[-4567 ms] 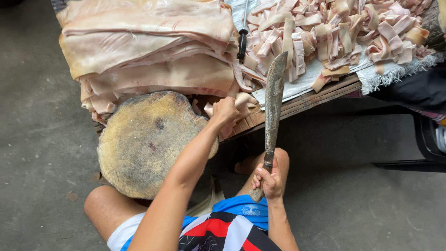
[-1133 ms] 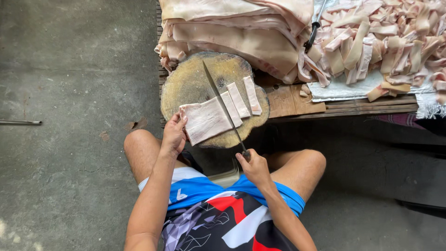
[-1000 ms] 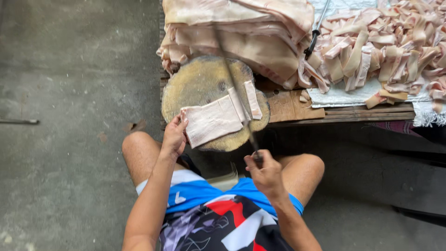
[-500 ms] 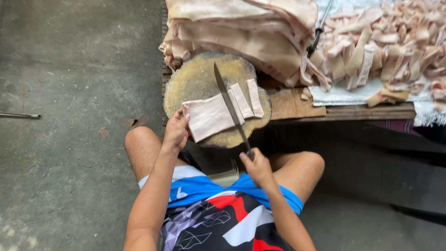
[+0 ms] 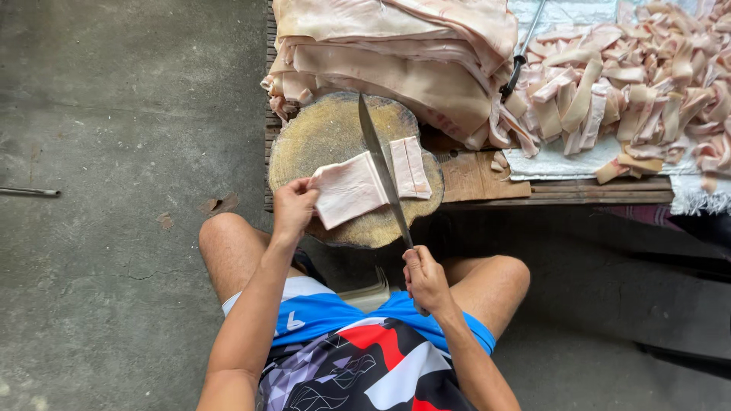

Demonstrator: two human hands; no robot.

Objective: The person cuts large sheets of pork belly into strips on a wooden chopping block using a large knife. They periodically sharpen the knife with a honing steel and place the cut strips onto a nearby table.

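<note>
Pale pink, the slab of pork skin (image 5: pixel 349 189) lies flat on the round wooden chopping block (image 5: pixel 320 137), towards the block's near edge; the left hand (image 5: pixel 294 206) pinches the slab's left edge, fingers closed on it, at the block's near left rim. The right hand (image 5: pixel 425 278) is wrapped tight round the handle of a long knife (image 5: pixel 381 169), just off the block's near edge; the blade runs away from the person across the slab, its edge resting along the slab's right side. Two cut strips (image 5: pixel 410 167) lie side by side just right of the blade, touching it or nearly so. The block sits at the left end of a low wooden surface (image 5: pixel 487 179); a stack of uncut skin sheets (image 5: pixel 396 53) is piled behind the block, touching its far rim; a heap of cut strips (image 5: pixel 632 84) covers a white cloth on the surface's right part.
</note>
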